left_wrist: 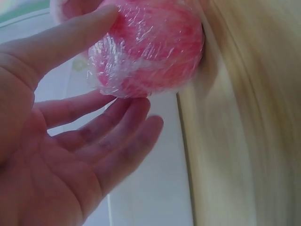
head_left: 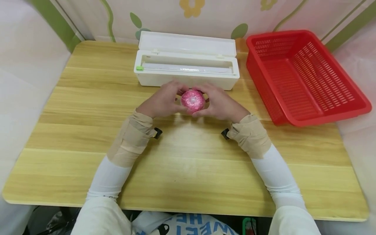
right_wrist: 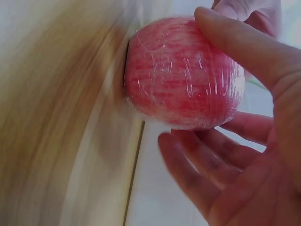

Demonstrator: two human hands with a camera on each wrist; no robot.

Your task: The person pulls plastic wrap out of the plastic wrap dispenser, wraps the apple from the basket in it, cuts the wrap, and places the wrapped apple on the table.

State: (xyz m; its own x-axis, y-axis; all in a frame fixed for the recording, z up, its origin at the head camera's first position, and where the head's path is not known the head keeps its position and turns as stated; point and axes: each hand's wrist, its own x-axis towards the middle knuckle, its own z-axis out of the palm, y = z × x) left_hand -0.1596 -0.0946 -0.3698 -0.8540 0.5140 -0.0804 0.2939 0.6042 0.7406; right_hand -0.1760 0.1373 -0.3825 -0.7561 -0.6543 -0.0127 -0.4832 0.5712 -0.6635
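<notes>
A red apple wrapped in clear cling film [head_left: 193,100] is between both hands, near the middle of the table. My left hand [head_left: 167,100] holds its left side, thumb towards me and fingertips at the far side. From the right, my right hand [head_left: 219,102] grips it in a mirrored way. In the left wrist view the film on the apple [left_wrist: 150,47] looks crinkled and shiny. The right wrist view shows the apple [right_wrist: 183,75] with red streaks under smoother film. Just behind the hands stands a white cling film dispenser [head_left: 188,79], its lid raised and a film roll inside.
A red plastic basket [head_left: 264,88] with slotted walls stands at the right of the wooden table [head_left: 182,169]. The dispenser has a green slider [head_left: 139,68] at its left end. A patterned curtain [head_left: 164,19] hangs behind the table.
</notes>
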